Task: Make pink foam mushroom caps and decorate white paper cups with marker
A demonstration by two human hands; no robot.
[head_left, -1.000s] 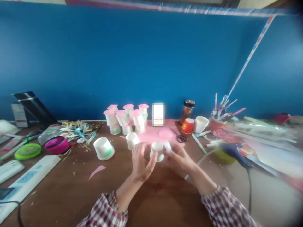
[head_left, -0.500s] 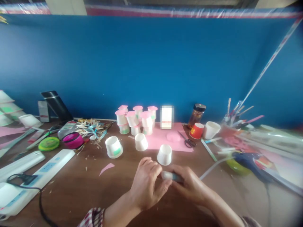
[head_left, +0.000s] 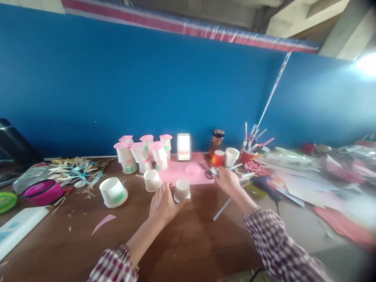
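My left hand [head_left: 162, 204] rests low over the brown table, its fingers and thumb spread beside a small white paper cup [head_left: 182, 189]. That cup stands wider end down. The fingers lie at its left and the thumb reaches in front of its base; whether they touch it, I cannot tell. Farther right, my right hand [head_left: 227, 180] is closed around a small pale tube, apparently a glue stick [head_left: 215, 171], mostly hidden by the fingers. Just behind it lie scissors [head_left: 208, 174] on a pink sheet [head_left: 173, 172]. Another white cup [head_left: 152, 181] stands behind my left hand.
Stacked cups [head_left: 129, 166] with pink paper tops stand at the back. A wider cup [head_left: 114, 192] and a pink scrap [head_left: 103, 223] lie left. A red cup [head_left: 218, 158], a jar [head_left: 216, 143], a glue gun [head_left: 266, 186] and loose papers occupy the right.
Both hands came together on the tube in front of the cup, then parted. My right hand carried the tube rightward and away toward the scissors; my left returned beside the cup. The view shifted too.
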